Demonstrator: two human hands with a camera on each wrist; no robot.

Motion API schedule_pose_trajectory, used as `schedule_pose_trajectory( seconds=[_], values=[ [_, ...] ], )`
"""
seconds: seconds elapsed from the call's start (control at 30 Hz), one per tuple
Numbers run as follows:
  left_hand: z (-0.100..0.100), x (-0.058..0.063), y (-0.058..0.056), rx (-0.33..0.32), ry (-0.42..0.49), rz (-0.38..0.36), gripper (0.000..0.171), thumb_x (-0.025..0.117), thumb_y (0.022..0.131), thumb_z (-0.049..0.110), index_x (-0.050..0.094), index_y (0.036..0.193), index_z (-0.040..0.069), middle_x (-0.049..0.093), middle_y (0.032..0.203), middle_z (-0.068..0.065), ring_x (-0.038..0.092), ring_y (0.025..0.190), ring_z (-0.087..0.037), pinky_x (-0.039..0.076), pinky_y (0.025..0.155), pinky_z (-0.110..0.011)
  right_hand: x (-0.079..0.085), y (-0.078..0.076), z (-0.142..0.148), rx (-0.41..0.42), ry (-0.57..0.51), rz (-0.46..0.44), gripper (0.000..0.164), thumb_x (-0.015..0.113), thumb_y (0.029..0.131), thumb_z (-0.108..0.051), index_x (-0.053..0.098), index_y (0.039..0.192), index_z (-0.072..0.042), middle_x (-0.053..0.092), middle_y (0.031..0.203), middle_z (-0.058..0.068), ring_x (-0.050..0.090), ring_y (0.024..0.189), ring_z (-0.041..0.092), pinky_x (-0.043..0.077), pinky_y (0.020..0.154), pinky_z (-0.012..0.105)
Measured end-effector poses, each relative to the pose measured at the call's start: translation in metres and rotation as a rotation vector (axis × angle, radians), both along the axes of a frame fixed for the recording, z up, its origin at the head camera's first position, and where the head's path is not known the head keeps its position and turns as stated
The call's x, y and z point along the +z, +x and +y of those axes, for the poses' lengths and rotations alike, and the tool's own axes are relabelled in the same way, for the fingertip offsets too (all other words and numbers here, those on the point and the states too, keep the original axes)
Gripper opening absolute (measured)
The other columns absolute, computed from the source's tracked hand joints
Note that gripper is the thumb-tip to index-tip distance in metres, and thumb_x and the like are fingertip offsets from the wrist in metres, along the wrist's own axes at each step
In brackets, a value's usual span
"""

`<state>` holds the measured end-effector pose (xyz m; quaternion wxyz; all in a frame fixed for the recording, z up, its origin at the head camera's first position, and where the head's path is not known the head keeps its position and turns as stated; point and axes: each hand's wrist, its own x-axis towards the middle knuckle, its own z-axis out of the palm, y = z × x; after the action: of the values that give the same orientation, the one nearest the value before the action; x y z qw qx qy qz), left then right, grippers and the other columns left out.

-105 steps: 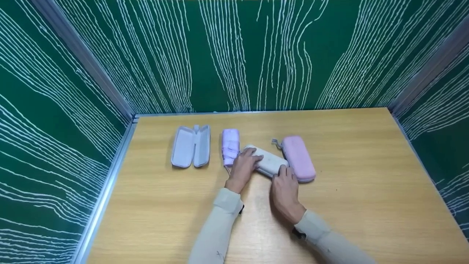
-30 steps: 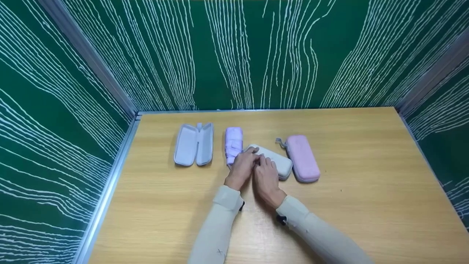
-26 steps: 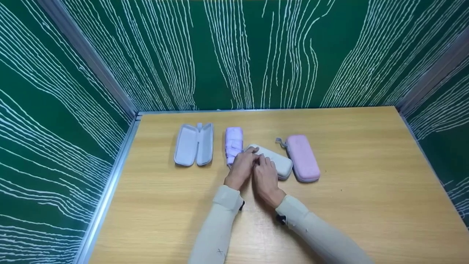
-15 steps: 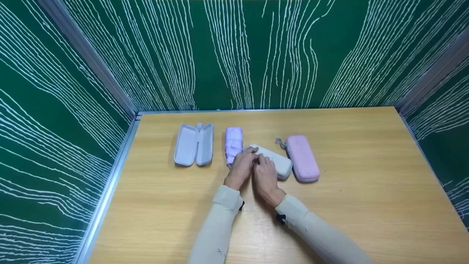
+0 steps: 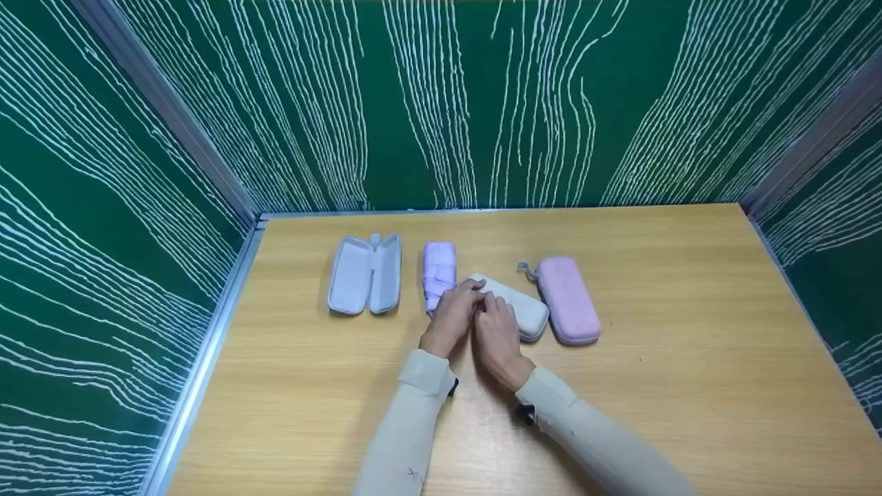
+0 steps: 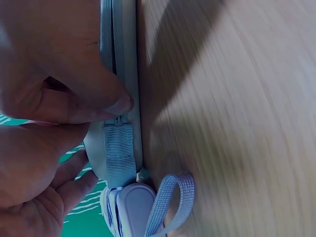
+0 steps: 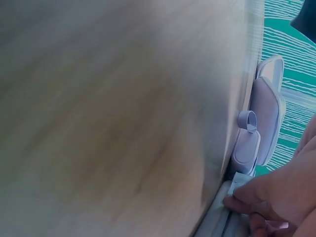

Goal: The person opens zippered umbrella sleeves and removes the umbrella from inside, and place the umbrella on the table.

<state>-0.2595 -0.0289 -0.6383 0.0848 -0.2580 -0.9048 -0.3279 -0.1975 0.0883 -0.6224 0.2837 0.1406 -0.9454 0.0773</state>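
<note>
A white hard zip case (image 5: 527,317) lies slanted on the table in the head view. My left hand (image 5: 451,313) holds its left end, fingers over the top. Right beside it, my right hand (image 5: 497,334) pinches the zipper at the case's near side. In the left wrist view, the thumb and finger of the right hand (image 6: 64,64) meet just above a ribbed fabric tab (image 6: 120,153); they hide the zipper pull. A dark slit runs along the seam behind them. Touching the left hand is a folded lavender umbrella (image 5: 439,265) with a wrist loop (image 6: 170,200).
A pink zip case (image 5: 568,300) lies against the white case's right end. Farther left, a grey-lavender case (image 5: 349,275) stands spread open. Panels of green with white lines (image 5: 413,103) border the wooden table (image 5: 689,386) at the back and sides.
Since 3.5 s ago my right hand has gone from the white case's right end along its near side to the left end. Over the last second both hands have stayed nearly still.
</note>
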Motion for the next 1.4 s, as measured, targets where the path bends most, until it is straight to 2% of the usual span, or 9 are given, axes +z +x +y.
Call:
schedule_pose_trajectory(
  seconds=[0.07, 0.1, 0.23, 0.3, 0.43, 0.63, 0.9, 1.2, 1.4],
  values=[
    [0.005, 0.0, -0.002, 0.015, -0.004, -0.071, 0.031, 0.053, 0.109, 0.014, 0.079, 0.125, 0.021, 0.064, 0.147, 0.009, 0.06, 0.135, -0.012, 0.049, 0.11, -0.027, 0.001, 0.002, 0.006, 0.034, -0.019, -0.01, 0.014, 0.068, 0.088, -0.003, 0.074, 0.094, 0.008, 0.061, 0.097, 0.017, 0.057, 0.077, 0.035, 0.047, 0.064, 0.043],
    [0.005, 0.021, 0.006, 0.021, -0.038, -0.128, 0.028, 0.06, 0.105, 0.01, 0.08, 0.123, 0.017, 0.066, 0.145, 0.003, 0.06, 0.136, -0.02, 0.05, 0.112, -0.035, 0.002, 0.004, 0.009, 0.051, -0.034, -0.019, 0.016, 0.07, 0.088, -0.004, 0.074, 0.096, 0.009, 0.062, 0.097, 0.018, 0.057, 0.078, 0.036, 0.048, 0.064, 0.044],
    [0.012, 0.048, 0.024, 0.072, -0.049, -0.21, 0.028, 0.064, 0.104, 0.013, 0.077, 0.128, 0.012, 0.066, 0.145, -0.002, 0.061, 0.136, -0.024, 0.05, 0.112, -0.034, 0.005, 0.01, 0.029, 0.117, -0.143, -0.064, 0.02, 0.076, 0.085, -0.006, 0.071, 0.101, 0.005, 0.06, 0.097, 0.019, 0.056, 0.081, 0.038, 0.047, 0.067, 0.049],
    [0.014, 0.052, 0.028, 0.077, -0.084, -0.184, 0.027, 0.064, 0.104, 0.014, 0.077, 0.129, 0.011, 0.067, 0.144, -0.004, 0.062, 0.134, -0.025, 0.05, 0.111, -0.034, 0.007, 0.013, 0.041, 0.137, -0.184, -0.086, 0.027, 0.078, 0.081, -0.006, 0.068, 0.104, 0.002, 0.057, 0.098, 0.019, 0.055, 0.084, 0.04, 0.049, 0.071, 0.052],
    [0.013, 0.052, 0.029, 0.051, -0.151, -0.113, 0.026, 0.064, 0.105, 0.011, 0.077, 0.127, 0.011, 0.067, 0.144, -0.007, 0.061, 0.135, -0.026, 0.049, 0.113, -0.035, 0.008, 0.019, 0.066, 0.171, -0.225, -0.133, 0.048, 0.082, 0.076, -0.004, 0.066, 0.121, 0.002, 0.059, 0.117, 0.026, 0.06, 0.103, 0.048, 0.052, 0.09, 0.062],
    [0.01, 0.049, 0.029, 0.018, -0.109, -0.11, 0.026, 0.063, 0.106, 0.01, 0.075, 0.129, 0.008, 0.065, 0.146, -0.009, 0.058, 0.139, -0.03, 0.046, 0.117, -0.038, 0.009, 0.024, 0.094, 0.2, -0.218, -0.244, 0.065, 0.085, 0.08, -0.008, 0.063, 0.14, 0.002, 0.052, 0.142, 0.038, 0.052, 0.129, 0.056, 0.043, 0.11, 0.067],
    [0.007, 0.045, 0.032, -0.01, -0.082, -0.053, 0.027, 0.061, 0.105, 0.003, 0.074, 0.128, 0.006, 0.065, 0.146, -0.013, 0.053, 0.143, -0.034, 0.043, 0.119, -0.04, 0.012, 0.017, 0.109, 0.325, -0.168, -0.262, 0.057, 0.082, 0.089, -0.008, 0.065, 0.142, -0.001, 0.053, 0.142, 0.04, 0.055, 0.129, 0.057, 0.046, 0.11, 0.065],
    [0.013, 0.046, 0.032, 0.07, -0.15, -0.06, 0.027, 0.062, 0.105, 0.009, 0.076, 0.128, 0.01, 0.064, 0.147, -0.008, 0.054, 0.143, -0.031, 0.043, 0.119, -0.039, 0.013, 0.012, 0.106, 0.326, -0.152, -0.263, 0.051, 0.08, 0.091, -0.005, 0.067, 0.14, -0.003, 0.056, 0.137, 0.041, 0.059, 0.122, 0.057, 0.05, 0.106, 0.064],
    [0.026, 0.051, 0.044, 0.167, -0.322, 0.098, 0.032, 0.06, 0.1, 0.004, 0.078, 0.123, 0.014, 0.067, 0.139, -0.009, 0.059, 0.135, -0.029, 0.051, 0.111, -0.036, 0.012, 0.013, 0.104, 0.326, -0.162, -0.238, 0.046, 0.079, 0.092, -0.004, 0.069, 0.137, -0.001, 0.057, 0.134, 0.041, 0.06, 0.119, 0.058, 0.052, 0.103, 0.065]
  ],
)
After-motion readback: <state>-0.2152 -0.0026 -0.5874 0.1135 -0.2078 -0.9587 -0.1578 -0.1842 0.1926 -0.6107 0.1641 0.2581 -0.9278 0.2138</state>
